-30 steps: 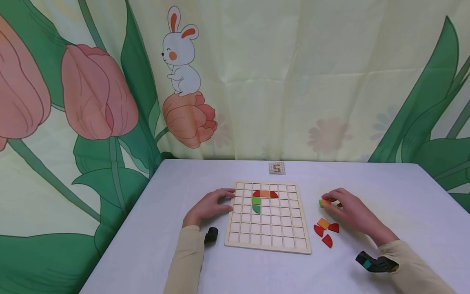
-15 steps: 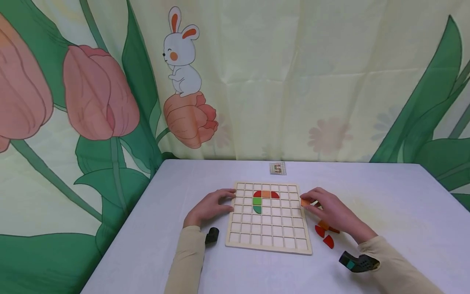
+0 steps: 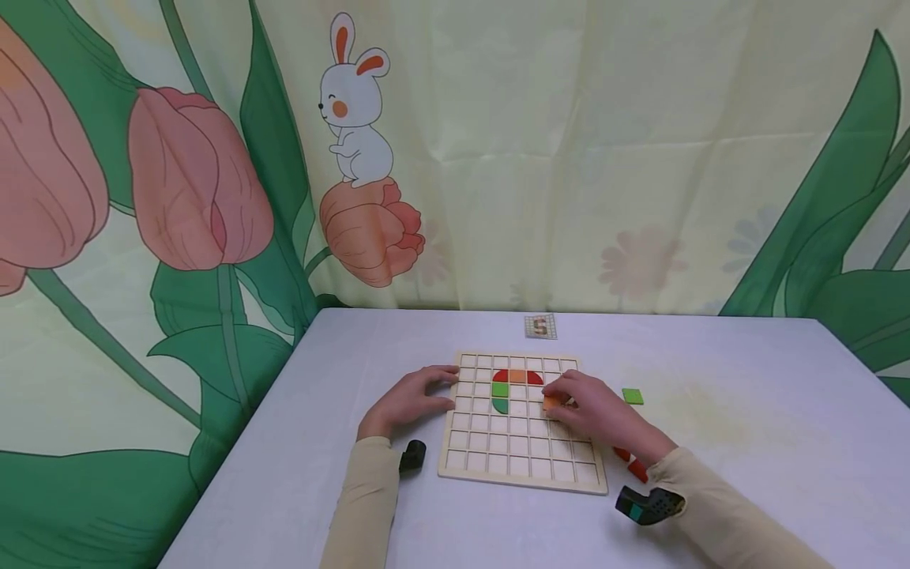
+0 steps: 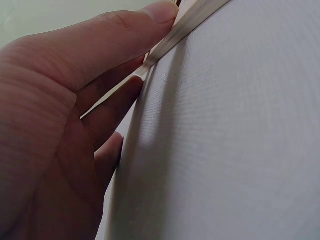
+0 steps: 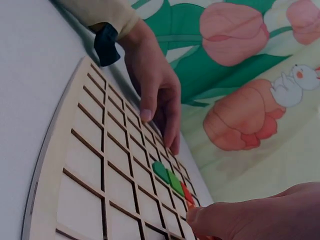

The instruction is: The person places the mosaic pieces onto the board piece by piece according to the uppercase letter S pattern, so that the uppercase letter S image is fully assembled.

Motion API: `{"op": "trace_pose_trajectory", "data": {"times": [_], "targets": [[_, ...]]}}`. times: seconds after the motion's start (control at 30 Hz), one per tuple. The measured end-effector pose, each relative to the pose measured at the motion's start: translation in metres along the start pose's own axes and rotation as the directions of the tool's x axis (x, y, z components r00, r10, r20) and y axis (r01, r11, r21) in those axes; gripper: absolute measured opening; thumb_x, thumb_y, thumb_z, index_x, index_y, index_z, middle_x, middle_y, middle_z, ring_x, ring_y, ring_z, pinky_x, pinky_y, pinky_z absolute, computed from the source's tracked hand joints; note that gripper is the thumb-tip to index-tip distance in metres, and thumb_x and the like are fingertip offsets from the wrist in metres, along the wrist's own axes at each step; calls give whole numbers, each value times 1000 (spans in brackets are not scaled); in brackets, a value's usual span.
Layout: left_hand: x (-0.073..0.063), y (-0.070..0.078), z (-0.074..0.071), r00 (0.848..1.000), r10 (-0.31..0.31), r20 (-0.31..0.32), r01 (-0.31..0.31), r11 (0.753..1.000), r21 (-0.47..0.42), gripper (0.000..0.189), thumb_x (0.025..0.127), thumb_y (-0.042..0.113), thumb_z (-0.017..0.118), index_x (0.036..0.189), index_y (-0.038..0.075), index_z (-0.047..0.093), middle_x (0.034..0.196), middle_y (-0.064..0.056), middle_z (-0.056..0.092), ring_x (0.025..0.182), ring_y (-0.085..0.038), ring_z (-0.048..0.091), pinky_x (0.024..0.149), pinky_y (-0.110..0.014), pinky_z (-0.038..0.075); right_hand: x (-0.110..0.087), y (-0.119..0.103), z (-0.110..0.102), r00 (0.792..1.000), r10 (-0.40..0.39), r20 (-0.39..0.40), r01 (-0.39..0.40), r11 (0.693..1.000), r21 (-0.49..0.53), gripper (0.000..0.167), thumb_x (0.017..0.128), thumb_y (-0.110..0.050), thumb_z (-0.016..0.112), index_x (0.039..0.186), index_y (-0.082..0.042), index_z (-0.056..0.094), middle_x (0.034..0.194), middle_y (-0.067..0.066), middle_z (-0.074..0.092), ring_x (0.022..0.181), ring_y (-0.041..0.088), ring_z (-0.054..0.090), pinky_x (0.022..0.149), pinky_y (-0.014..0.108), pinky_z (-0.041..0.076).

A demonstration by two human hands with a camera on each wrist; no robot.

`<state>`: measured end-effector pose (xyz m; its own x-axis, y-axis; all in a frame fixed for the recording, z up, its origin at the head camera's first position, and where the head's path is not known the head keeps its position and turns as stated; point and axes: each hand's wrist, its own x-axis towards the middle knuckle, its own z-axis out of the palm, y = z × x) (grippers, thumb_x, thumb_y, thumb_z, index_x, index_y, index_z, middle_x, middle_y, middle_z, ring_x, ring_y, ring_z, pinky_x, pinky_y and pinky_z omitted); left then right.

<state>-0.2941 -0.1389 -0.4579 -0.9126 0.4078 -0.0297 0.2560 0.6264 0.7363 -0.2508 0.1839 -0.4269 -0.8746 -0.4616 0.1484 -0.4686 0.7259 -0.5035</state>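
A wooden grid board [image 3: 498, 468] lies on the table. My left hand [image 3: 407, 401] rests at its left edge; in the left wrist view the thumb [image 4: 160, 11] lies against the wooden rim. Over the board's right half, my right hand [image 3: 600, 411] pinches an orange square tile [image 3: 550, 403] between thumb and fingertips. Set in the upper grid cells are a red quarter-round tile [image 3: 501, 375], an orange square [image 3: 517, 376], another red quarter-round [image 3: 534, 378], a light green square [image 3: 501, 390] and a dark green quarter-round [image 3: 501, 406].
A loose light green square tile [image 3: 633, 397] lies right of the board. Loose red tiles [image 3: 637, 471] show partly from under the right forearm. Behind the board is a small card [image 3: 540, 326] with a grid pattern. A printed curtain [image 3: 512, 158] hangs behind the table.
My right hand has carried the orange tile left from the loose tiles, across the board's right edge, to over the grid. The light green square is uncovered. My left hand has stayed put.
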Motion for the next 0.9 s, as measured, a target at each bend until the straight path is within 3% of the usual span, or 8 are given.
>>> {"op": "trace_pose_trajectory", "data": {"times": [0.23, 0.57, 0.9], "targets": [[0, 1, 0, 1000, -4, -4, 4, 1000, -3, 45, 86, 20, 76, 128, 14, 64, 144, 11, 49, 139, -15, 37, 114, -38, 32, 14, -10, 12, 994, -107, 28, 109, 991, -82, 18, 85, -13, 75, 101, -5, 73, 93, -2, 63, 84, 13, 56, 76, 33, 52], [-1, 2, 0, 1000, -8, -8, 8, 1000, -3, 45, 86, 19, 76, 129, 14, 64, 145, 10, 49, 139, -16, 38, 114, -39, 32, 25, -16, 21, 986, -161, 38, 163, 984, -70, 17, 85, -12, 75, 101, -7, 73, 88, -3, 58, 77, 12, 49, 66, 26, 46], [-1, 4, 0, 1000, -10, -3, 10, 1000, 11, 46, 86, 20, 76, 130, 13, 63, 145, 8, 49, 139, -17, 37, 114, -40, 32, 28, -13, 28, 985, -174, 21, 175, 980, -96, 18, 85, -13, 74, 102, -8, 73, 92, -1, 59, 78, 12, 52, 67, 26, 47]]}}
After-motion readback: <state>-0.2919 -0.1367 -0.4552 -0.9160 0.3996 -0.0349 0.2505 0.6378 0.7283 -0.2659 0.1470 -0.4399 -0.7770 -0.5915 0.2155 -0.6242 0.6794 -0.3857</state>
